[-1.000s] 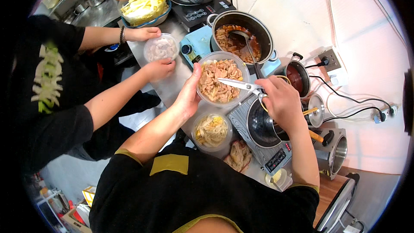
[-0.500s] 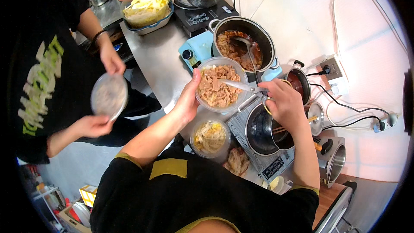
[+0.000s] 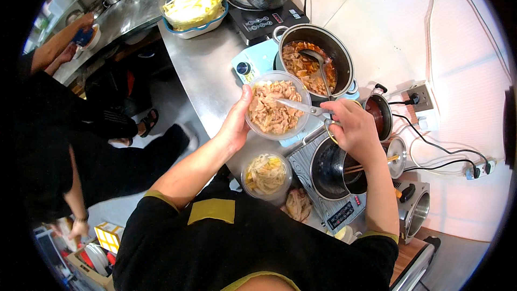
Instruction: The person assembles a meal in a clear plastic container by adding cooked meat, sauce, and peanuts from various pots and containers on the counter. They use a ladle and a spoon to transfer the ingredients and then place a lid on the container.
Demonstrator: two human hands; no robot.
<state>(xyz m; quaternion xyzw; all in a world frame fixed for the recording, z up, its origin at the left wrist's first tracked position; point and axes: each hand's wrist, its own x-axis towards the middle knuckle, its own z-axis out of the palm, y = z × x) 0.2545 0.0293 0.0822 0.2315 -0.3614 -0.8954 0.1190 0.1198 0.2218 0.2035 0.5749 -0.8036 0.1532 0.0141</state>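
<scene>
Meat bowl (image 3: 280, 136), in left fingers (image 3: 246, 96), below scissors (image 3: 308, 108)

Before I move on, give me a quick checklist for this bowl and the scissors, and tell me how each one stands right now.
1. Left hand on the meat bowl: ok, it grips the left side.
2. Right hand on the scissors: ok, held by the handles.
3. Scissors pointed into the bowl: ok, the blades reach over the rim above the meat.
4. Tips touching the meat: cannot tell from this angle.
5. Ladle settled in the pot: ok, its handle leans on the near rim.
6. Second plastic bowl standing level: ok, it looks upright on the counter.
</scene>
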